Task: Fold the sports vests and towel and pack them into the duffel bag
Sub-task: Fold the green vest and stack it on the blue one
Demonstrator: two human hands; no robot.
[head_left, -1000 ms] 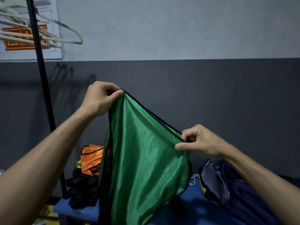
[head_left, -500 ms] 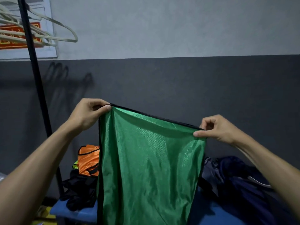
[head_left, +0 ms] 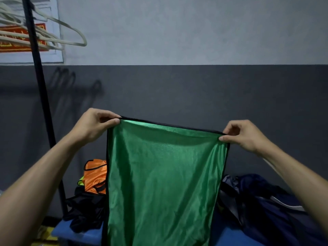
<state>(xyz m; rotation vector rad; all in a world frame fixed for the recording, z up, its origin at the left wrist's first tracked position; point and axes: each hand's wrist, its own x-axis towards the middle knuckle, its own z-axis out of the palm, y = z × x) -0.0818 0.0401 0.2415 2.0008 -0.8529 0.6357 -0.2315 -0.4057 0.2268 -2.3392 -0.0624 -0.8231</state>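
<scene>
Left hand [head_left: 92,125], right hand [head_left: 246,135] pinch green vest [head_left: 163,178] top corners

It looked like a changing room: hangers [head_left: 53,31] hung off a black rack pole [head_left: 40,86], with vests [head_left: 95,176] heaped on a blue desk [head_left: 78,234] against a two-tone grey wall [head_left: 195,77].

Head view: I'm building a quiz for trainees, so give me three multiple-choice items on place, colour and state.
1. Where is the orange vest? A left of the shiny green black-trimmed vest B right of it C on the hangers
2. Colour of the bench? A red B blue C white
3. How is the green vest held? A draped on one arm B lying flat C pinched at both top corners

A: it lies left on the bench. B: blue surface shows. C: left hand and right hand pinch the corners.
</scene>
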